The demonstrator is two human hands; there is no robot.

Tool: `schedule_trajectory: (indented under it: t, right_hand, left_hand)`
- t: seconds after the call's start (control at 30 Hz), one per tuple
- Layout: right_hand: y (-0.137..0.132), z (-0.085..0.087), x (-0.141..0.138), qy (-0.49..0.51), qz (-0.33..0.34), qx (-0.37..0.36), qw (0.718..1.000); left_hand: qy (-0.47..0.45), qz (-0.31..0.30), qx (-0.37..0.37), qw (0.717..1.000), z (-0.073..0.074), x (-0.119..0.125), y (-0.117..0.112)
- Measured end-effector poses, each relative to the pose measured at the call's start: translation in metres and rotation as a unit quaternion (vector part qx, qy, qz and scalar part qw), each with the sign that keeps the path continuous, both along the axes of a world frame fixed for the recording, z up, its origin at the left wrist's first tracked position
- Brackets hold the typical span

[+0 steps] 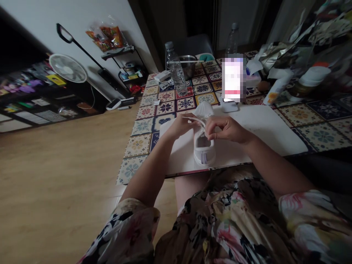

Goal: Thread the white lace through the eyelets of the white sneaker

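A white sneaker (204, 157) stands upright on a white board (264, 135), its heel towards me and its toe pointing away. Pale purple stripes mark the heel. My left hand (179, 127) is at the sneaker's left side, fingers bent and closed on a white shoelace (198, 120) that arcs over the tongue. On the other side, my right hand (228, 129) pinches the lace close above the shoe's opening, thumb and forefinger together. The fingertips partly cover the lacing, so the exact grip points are hard to see.
Beyond the board, a lit phone (233, 77), blurred, stands on a small stand (230, 106). A plastic bottle (177, 71), a metal pot (189, 68), a white tube (279, 87) and a white jar (310, 81) stand on the patterned tablecloth (141, 143). A fan (68, 68) is at left.
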State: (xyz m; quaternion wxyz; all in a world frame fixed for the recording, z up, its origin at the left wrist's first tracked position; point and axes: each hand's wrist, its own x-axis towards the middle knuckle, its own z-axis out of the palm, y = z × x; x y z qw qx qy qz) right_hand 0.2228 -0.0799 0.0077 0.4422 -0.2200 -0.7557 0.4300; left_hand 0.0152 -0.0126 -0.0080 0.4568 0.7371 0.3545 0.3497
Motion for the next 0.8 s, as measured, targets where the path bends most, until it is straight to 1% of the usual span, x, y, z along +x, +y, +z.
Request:
schedule_trajectory:
  t: [0.1, 0.17, 0.23, 0.3, 0.33, 0.4, 0.47, 0.53, 0.6, 0.63, 0.67, 0.73, 0.77, 0.8]
  right_hand:
    - [0.003, 0.0, 0.006, 0.024, -0.062, -0.032, 0.997]
    - [0.004, 0.0, 0.008, 0.013, -0.099, -0.032, 0.994]
    - [0.005, -0.001, 0.009, -0.025, -0.125, -0.008, 0.992]
    - [0.006, -0.002, 0.006, -0.064, -0.133, 0.033, 0.989]
    - [0.006, -0.002, 0.004, -0.078, -0.129, 0.054, 0.987]
    - [0.005, -0.002, 0.0, -0.095, -0.112, 0.081, 0.986]
    - [0.004, -0.001, -0.001, -0.095, -0.09, 0.08, 0.988]
    - [0.001, 0.001, 0.002, -0.069, -0.05, 0.035, 0.996]
    - [-0.001, 0.003, 0.008, 0.005, -0.017, -0.031, 0.999]
    - [-0.001, 0.004, 0.012, 0.058, -0.018, -0.056, 0.997]
    - [-0.001, 0.004, 0.017, 0.113, -0.033, -0.071, 0.99]
    - [0.0, 0.006, 0.022, 0.193, -0.079, -0.083, 0.974]
    - [0.001, 0.006, 0.024, 0.201, -0.086, -0.091, 0.972]
    - [0.001, 0.006, 0.023, 0.187, -0.076, -0.1, 0.974]
  left_hand:
    - [-0.022, -0.03, -0.04, 0.999, 0.008, -0.006, -0.003]
    - [-0.026, -0.053, -0.053, 0.997, 0.014, -0.01, -0.005]
    - [-0.003, -0.113, -0.053, 0.992, 0.019, -0.013, -0.007]
    - [0.027, -0.172, -0.046, 0.984, 0.021, -0.015, -0.008]
    - [0.037, -0.189, -0.042, 0.98, 0.021, -0.015, -0.008]
    - [0.048, -0.192, -0.039, 0.979, 0.02, -0.014, -0.009]
    - [0.053, -0.179, -0.037, 0.982, 0.018, -0.012, -0.009]
    - [0.057, -0.171, -0.036, 0.983, 0.017, -0.01, -0.01]
    - [0.054, -0.171, -0.038, 0.983, 0.017, -0.009, -0.012]
    - [0.052, -0.173, -0.039, 0.983, 0.017, -0.008, -0.013]
    - [0.049, -0.174, -0.038, 0.983, 0.018, -0.008, -0.014]
    - [0.047, -0.175, -0.031, 0.983, 0.019, -0.007, -0.015]
    - [0.047, -0.176, -0.028, 0.983, 0.019, -0.007, -0.016]
    - [0.048, -0.178, -0.027, 0.982, 0.02, -0.006, -0.017]
